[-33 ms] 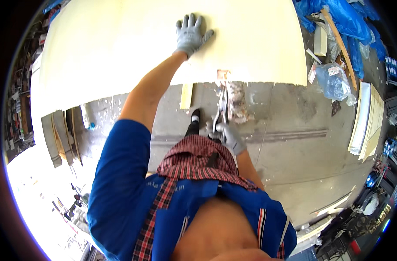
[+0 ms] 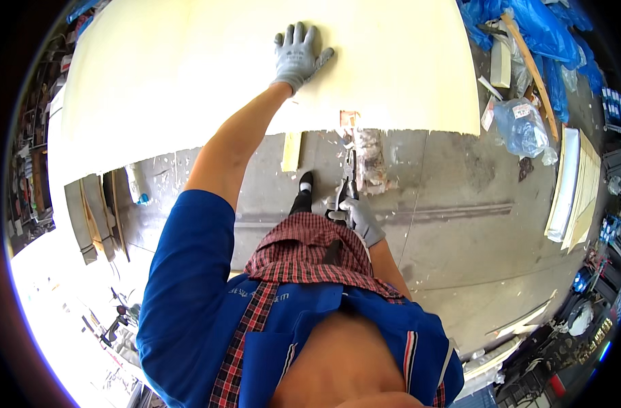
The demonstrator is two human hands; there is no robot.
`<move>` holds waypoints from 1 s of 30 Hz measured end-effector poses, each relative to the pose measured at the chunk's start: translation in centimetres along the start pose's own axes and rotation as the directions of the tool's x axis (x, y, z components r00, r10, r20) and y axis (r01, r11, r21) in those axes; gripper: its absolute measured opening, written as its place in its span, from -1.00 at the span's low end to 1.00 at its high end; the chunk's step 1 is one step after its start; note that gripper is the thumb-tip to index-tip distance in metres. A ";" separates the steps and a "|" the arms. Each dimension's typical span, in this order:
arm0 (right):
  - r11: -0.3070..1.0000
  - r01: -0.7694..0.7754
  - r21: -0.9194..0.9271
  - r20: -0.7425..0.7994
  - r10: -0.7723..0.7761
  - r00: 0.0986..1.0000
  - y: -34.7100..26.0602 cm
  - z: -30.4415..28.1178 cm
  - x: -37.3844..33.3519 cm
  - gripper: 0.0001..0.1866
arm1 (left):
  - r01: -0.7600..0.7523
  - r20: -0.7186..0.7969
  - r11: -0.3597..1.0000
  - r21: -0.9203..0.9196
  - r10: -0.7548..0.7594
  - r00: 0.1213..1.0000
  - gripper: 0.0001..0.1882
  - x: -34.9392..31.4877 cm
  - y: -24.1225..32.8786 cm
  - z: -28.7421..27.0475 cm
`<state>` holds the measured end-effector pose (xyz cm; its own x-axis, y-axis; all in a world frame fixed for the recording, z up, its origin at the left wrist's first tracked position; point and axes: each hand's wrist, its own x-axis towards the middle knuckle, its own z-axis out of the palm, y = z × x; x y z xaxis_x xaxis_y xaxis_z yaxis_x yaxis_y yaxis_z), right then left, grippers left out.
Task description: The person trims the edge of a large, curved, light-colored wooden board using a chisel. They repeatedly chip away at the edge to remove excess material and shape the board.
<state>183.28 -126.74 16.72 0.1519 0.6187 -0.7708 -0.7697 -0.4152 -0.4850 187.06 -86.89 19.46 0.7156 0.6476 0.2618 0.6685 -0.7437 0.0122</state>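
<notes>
I see the left hand (image 2: 297,59) spread flat on a pale sheet (image 2: 188,88); near the sheet, the right hand (image 2: 363,221) grips a tool (image 2: 353,182).

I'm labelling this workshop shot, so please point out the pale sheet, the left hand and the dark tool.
Pale sheet (image 2: 188,81), head view: bare surface in its left half.
Left hand (image 2: 296,62), head view: middle of its gloved back.
Dark tool (image 2: 354,165), head view: its slender upper part.
</notes>
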 end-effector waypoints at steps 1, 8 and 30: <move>0.995 -0.076 0.062 -0.053 0.079 0.995 3.3 -2.8 1.9 -0.66 | 0.001 0.035 1.000 0.011 -0.001 0.999 -0.17 -1.0 0.6 0.3; 0.711 0.293 -0.639 -0.060 -0.426 0.903 -3.6 0.9 1.7 -0.72 | 0.036 -0.039 0.999 0.036 -0.034 0.999 -0.16 -3.1 0.5 2.1; 0.519 0.082 -0.851 -0.138 -0.371 0.918 -10.0 3.9 3.8 -0.85 | 0.084 -0.044 0.994 -0.071 -0.088 0.995 -0.22 -3.1 0.5 1.9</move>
<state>189.17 -117.60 20.25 0.5104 0.6306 -0.5847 0.1402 -0.7319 -0.6669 185.60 -88.93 16.82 0.6446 0.7021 0.3024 0.7104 -0.6963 0.1024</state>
